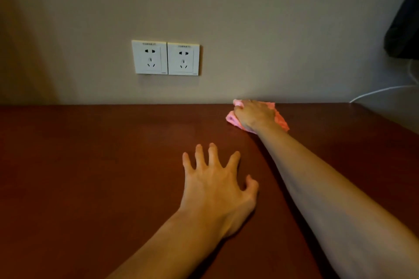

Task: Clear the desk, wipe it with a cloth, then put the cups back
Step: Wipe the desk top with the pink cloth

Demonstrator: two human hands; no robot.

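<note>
A dark reddish-brown desk fills the lower half of the view and meets the wall at its far edge. My right hand reaches to the far right of the desk and presses down on a crumpled pink cloth, right against the wall; its fingers curl over the cloth. My left hand rests on the middle of the desk with its fingers spread, holding nothing. No cups are in view.
Two white wall sockets sit side by side above the desk's far edge. A dark object hangs at the upper right, with a white cable running down towards the desk's right corner.
</note>
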